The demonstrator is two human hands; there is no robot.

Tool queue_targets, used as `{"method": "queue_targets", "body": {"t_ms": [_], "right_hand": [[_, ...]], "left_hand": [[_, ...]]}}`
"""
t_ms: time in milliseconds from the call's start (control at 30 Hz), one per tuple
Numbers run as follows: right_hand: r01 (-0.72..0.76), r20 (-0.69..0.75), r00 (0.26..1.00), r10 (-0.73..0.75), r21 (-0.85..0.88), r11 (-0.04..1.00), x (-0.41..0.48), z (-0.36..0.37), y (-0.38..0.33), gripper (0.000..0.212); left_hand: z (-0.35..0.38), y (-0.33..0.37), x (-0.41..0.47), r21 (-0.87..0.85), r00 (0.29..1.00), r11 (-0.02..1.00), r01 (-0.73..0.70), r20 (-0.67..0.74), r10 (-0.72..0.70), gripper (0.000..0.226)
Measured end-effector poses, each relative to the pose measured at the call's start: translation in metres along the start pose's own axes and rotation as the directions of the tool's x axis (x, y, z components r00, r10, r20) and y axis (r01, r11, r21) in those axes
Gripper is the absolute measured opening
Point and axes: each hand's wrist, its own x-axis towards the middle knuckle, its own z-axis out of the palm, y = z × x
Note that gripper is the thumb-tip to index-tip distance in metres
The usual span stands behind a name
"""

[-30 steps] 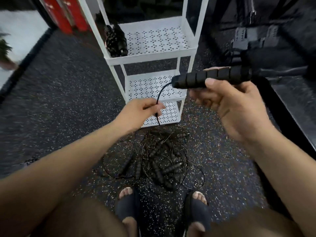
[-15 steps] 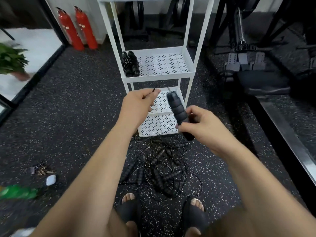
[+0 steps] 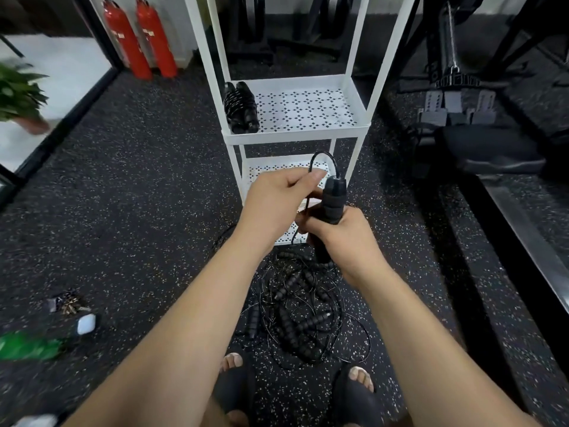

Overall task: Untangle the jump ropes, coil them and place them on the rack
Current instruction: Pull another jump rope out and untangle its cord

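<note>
My right hand (image 3: 341,238) grips a black ribbed jump rope handle (image 3: 333,200), held upright in front of the white rack (image 3: 295,135). My left hand (image 3: 281,195) pinches the thin black cord (image 3: 321,157), which loops from the handle's top over to its fingertips. On the floor between my feet and the rack lies a tangled pile of jump ropes (image 3: 300,315) with several black handles. One coiled jump rope (image 3: 240,107) lies at the left of the rack's middle shelf.
Two red fire extinguishers (image 3: 138,38) stand at the back left. A potted plant (image 3: 18,94) sits at the far left. Gym equipment (image 3: 462,118) and a bench fill the right side. A green bottle (image 3: 29,346), keys and a small white case lie on the floor at left.
My right hand drew closer to the left hand and stood the handle upright. My left hand now pinches the cord beside the handle top, forming a small loop. The view tilted up slightly.
</note>
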Motion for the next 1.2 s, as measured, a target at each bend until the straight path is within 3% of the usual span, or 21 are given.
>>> {"method": "queue_targets", "body": {"t_ms": [67, 167, 267, 333, 400, 500, 667, 867, 933, 1133, 1200], "right_hand": [[0.046, 0.001, 0.999, -0.046, -0.017, 0.999, 0.003, -0.002, -0.002, 0.012], [0.062, 0.004, 0.998, -0.062, 0.051, 0.997, 0.005, -0.014, -0.009, 0.016], [0.067, -0.043, 0.997, -0.061, 0.146, 0.987, 0.006, -0.029, -0.020, 0.006], [0.070, -0.085, 0.995, -0.054, 0.193, 0.979, 0.008, -0.037, -0.025, 0.009], [0.066, -0.098, 0.994, -0.044, 0.239, 0.969, 0.008, -0.043, -0.029, 0.013], [0.073, -0.099, 0.994, -0.047, 0.284, 0.956, 0.006, -0.048, -0.032, 0.018], [0.057, -0.064, 0.997, -0.039, 0.307, 0.950, 0.003, -0.049, -0.037, 0.022], [0.070, -0.010, 0.997, -0.071, 0.369, 0.927, -0.002, -0.048, -0.043, 0.020], [0.077, 0.016, 0.996, -0.091, 0.390, 0.917, -0.004, -0.049, -0.046, 0.021], [0.095, 0.016, 0.993, -0.116, 0.466, 0.880, -0.004, -0.054, -0.053, 0.014], [0.085, 0.014, 0.994, -0.104, 0.478, 0.874, -0.002, -0.057, -0.054, 0.016]], "left_hand": [[-0.001, -0.004, 0.004, -0.056, 0.998, 0.998, -0.005, 0.060, 0.009, 0.032], [-0.003, -0.026, 0.009, -0.117, 0.972, 0.991, 0.065, 0.233, -0.036, 0.049], [0.008, -0.075, 0.026, 0.059, 0.896, 0.974, 0.219, 0.383, -0.225, 0.061], [0.017, -0.123, 0.043, 0.167, 0.835, 0.944, 0.284, 0.440, -0.329, 0.052], [0.017, -0.157, 0.038, 0.243, 0.851, 0.938, 0.247, 0.408, -0.330, 0.035], [0.014, -0.190, 0.015, 0.367, 0.888, 0.890, 0.271, 0.261, -0.378, 0.064], [0.017, -0.241, 0.015, 0.563, 0.873, 0.792, 0.234, 0.237, -0.426, 0.089], [0.050, -0.275, 0.018, 0.596, 0.885, 0.782, 0.179, 0.249, -0.393, 0.113], [0.058, -0.286, 0.021, 0.615, 0.899, 0.772, 0.162, 0.232, -0.372, 0.107], [0.072, -0.302, 0.033, 0.608, 0.899, 0.785, 0.120, 0.268, -0.345, 0.034], [0.072, -0.304, 0.033, 0.604, 0.901, 0.790, 0.105, 0.278, -0.332, 0.023]]}}
